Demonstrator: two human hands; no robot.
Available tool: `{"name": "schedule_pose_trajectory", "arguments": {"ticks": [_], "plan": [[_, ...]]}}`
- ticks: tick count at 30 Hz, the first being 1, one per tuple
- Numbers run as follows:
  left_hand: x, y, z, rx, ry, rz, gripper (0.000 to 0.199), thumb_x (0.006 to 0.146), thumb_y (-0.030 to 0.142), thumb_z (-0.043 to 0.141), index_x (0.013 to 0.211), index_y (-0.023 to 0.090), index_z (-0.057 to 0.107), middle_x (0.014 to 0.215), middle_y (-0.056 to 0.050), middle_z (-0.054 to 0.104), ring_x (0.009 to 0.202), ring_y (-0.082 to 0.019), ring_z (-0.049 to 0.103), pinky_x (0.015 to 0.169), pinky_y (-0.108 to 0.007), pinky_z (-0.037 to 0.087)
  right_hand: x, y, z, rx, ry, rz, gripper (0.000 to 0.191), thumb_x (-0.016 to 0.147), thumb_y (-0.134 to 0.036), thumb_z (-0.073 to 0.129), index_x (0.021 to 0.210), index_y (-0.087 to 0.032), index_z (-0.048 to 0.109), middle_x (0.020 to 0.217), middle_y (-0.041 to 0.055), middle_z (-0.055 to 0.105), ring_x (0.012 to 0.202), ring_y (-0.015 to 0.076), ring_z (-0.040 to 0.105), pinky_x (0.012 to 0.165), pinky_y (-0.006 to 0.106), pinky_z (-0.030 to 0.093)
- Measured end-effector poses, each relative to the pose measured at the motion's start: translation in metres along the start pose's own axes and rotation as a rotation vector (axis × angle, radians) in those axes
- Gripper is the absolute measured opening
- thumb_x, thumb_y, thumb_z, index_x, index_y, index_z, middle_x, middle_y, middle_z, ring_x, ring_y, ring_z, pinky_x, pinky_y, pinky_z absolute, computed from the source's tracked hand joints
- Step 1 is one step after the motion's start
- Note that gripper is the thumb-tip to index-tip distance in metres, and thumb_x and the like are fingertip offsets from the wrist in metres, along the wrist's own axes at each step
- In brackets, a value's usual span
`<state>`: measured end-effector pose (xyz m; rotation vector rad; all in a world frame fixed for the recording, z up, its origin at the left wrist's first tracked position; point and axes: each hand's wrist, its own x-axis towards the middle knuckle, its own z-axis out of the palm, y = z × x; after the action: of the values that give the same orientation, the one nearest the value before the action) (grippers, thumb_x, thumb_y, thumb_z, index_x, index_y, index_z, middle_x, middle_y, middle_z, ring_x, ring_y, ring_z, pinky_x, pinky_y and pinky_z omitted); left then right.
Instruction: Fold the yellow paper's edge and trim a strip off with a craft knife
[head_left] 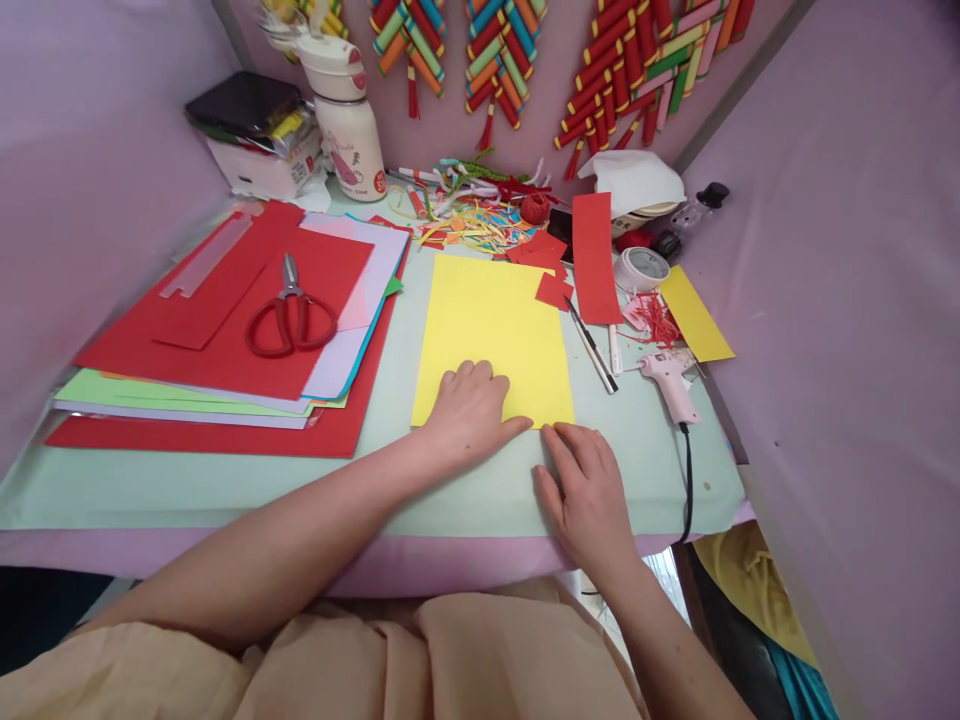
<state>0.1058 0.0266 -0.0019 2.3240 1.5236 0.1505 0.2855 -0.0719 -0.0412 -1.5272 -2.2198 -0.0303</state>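
A sheet of yellow paper (487, 310) lies flat on the table in front of me. My left hand (469, 410) presses on its lower part, fingers curled under and thumb stretched toward the right along the near edge. Nothing shows in that hand. At the sheet's near right edge, my right hand (589, 490) touches the paper with its fingertips. Its fingers are bent and its thumb stands apart below them, with no object between. Small red paper pieces (553, 291) overlap the sheet's far right corner.
Left lies a stack of coloured sheets with red-handled scissors (291, 315) on top. On the right are a pen (592, 345), a red strip (596, 260), a roll of tape (642, 268) and a corded glue gun (671, 385). A white bottle (349, 140) stands behind, near paper scraps (480, 225).
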Motion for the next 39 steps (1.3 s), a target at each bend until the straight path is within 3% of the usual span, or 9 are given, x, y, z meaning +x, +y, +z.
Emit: {"name": "schedule_pose_trajectory", "arguments": {"ticks": [19,39], "plan": [[0.004,-0.007,-0.011,-0.097,-0.109,0.012,0.030,0.084,0.045,0.057,0.071,0.019,0.050,0.094,-0.008,0.056,0.097,-0.028,0.052,0.080,-0.040,0.040,-0.001,-0.003,-0.004,-0.005,-0.051,0.083,0.039,0.095,-0.028,0.048,0.134,-0.021,0.049,0.127,0.0131,0.057,0.121,0.0272,0.052,0.112,0.057,0.027],[0.005,-0.008,-0.007,-0.071,-0.109,0.024,0.029,0.085,0.044,0.056,0.073,0.019,0.047,0.095,-0.008,0.054,0.097,-0.028,0.050,0.081,-0.041,0.040,0.001,-0.005,-0.004,-0.073,-0.085,0.105,0.040,0.099,-0.037,0.044,0.133,-0.019,0.051,0.126,0.0122,0.056,0.120,0.0246,0.050,0.114,0.056,0.021]]}}
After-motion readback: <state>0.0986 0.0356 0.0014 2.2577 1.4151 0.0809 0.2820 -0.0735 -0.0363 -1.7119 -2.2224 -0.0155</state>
